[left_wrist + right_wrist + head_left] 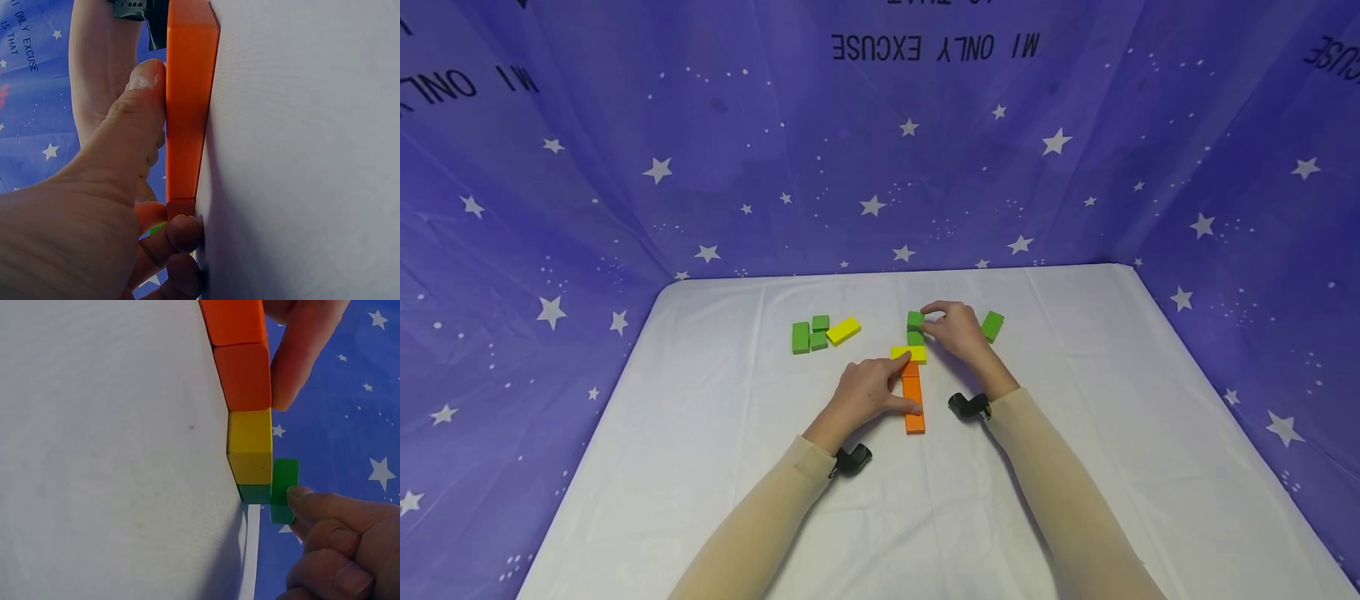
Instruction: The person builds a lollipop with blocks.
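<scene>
My right hand (957, 332) pinches a small green block (284, 487) between thumb and fingertip, raised off the table. Beneath and near it, another green block (914, 338) lies against a yellow block (917, 354) set crosswise. From the yellow block a row runs toward me: a short orange block (910, 369), then a long orange block (913, 423). My left hand (868, 387) rests on this row. Its thumb touches the top of the long orange block in the left wrist view, and its index finger reaches to the yellow and short orange blocks.
On the left of the white table (715, 400) lie a green block (801, 337), two small green blocks (821, 322) and a yellow block (844, 332). Another green block (992, 327) lies beyond my right hand. Blue starry cloth (872, 167) hangs behind.
</scene>
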Available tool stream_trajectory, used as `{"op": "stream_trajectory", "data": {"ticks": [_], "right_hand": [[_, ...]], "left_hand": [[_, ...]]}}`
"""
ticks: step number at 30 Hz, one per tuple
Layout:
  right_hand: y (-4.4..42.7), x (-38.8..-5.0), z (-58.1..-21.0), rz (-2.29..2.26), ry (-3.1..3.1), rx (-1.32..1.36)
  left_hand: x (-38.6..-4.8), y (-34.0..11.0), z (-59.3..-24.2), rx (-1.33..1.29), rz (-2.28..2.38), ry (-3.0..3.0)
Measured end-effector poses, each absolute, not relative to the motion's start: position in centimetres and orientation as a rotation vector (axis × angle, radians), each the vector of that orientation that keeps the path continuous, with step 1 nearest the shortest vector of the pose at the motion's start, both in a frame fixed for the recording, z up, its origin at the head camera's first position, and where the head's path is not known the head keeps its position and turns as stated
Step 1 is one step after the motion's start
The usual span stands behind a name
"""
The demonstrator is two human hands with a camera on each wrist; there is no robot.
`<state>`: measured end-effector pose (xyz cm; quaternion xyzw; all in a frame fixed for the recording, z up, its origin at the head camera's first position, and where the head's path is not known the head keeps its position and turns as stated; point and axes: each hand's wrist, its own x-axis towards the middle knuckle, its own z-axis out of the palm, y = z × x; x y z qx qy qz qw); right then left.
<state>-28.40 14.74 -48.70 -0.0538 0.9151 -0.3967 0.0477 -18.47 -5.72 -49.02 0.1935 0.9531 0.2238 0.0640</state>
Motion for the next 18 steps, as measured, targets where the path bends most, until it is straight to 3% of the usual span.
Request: {"op": "stream_trajectory", "data": {"ticks": [18], "right_hand": [[15.05, -28.59, -49.41, -1.166, 2.788, -0.18]], "left_hand": [[-18.44, -5.71, -48.86, 0.588, 0.654, 2.867]]}}
